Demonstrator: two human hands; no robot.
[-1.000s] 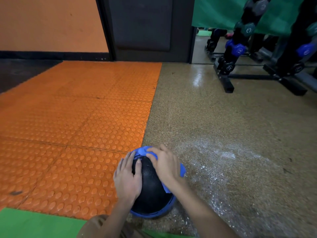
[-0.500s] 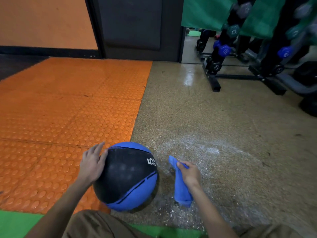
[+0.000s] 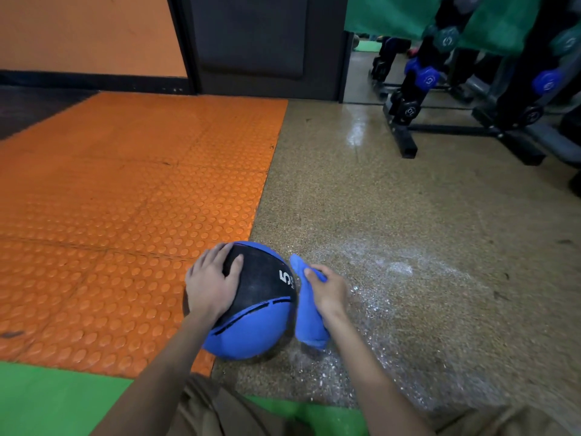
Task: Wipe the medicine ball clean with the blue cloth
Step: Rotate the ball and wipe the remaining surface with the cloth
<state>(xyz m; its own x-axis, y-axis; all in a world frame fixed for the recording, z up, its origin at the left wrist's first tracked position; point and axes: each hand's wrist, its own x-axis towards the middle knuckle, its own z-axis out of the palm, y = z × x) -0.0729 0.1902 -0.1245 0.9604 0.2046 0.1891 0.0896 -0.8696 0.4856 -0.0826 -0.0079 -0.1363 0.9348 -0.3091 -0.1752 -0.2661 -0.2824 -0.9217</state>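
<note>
The medicine ball (image 3: 257,313), black and blue with a white "5", sits on the floor at the seam between the orange mat and the speckled floor. My left hand (image 3: 212,283) lies spread on its top left side, fingers straight. My right hand (image 3: 328,292) grips the blue cloth (image 3: 306,319), which hangs down beside the ball's right side, close to it or just touching.
An orange studded mat (image 3: 125,199) covers the left floor, a green mat (image 3: 47,401) lies near my knees. A dumbbell rack (image 3: 440,99) stands at the far right. White powdery patches (image 3: 399,269) mark the speckled floor to the right of the ball.
The cloth came off the ball's top and swung out to the right, then moved back beside the ball. My left hand slid from the ball's left edge onto its top.
</note>
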